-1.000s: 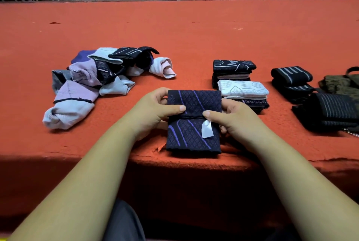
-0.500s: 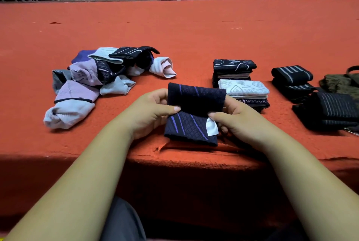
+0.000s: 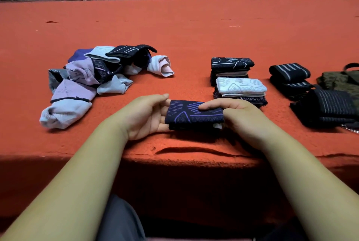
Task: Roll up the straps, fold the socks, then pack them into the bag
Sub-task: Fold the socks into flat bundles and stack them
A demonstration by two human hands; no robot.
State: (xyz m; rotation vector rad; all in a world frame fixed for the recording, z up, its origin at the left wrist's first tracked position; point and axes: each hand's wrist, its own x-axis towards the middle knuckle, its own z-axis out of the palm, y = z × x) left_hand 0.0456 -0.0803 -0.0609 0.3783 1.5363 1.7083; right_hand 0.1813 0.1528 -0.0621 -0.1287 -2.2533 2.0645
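Holding folded sock [image 3: 194,114], left hand [image 3: 145,117] beneath, right hand [image 3: 242,114] pinching

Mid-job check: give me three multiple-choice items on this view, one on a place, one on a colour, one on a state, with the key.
1. On the table, the pile of loose socks lies:
A) on the right side
B) on the left side
C) at the near edge, in the centre

2. The lines on the dark sock held between the left hand and the right hand are:
A) yellow
B) green
C) purple

3. That dark sock is:
A) folded
B) spread out full length
C) balled up

Key:
1 B, the pile sits out beyond the left hand, on its left.
2 C, purple lines show on its top face.
3 A, it is a flat, layered packet between the hands.
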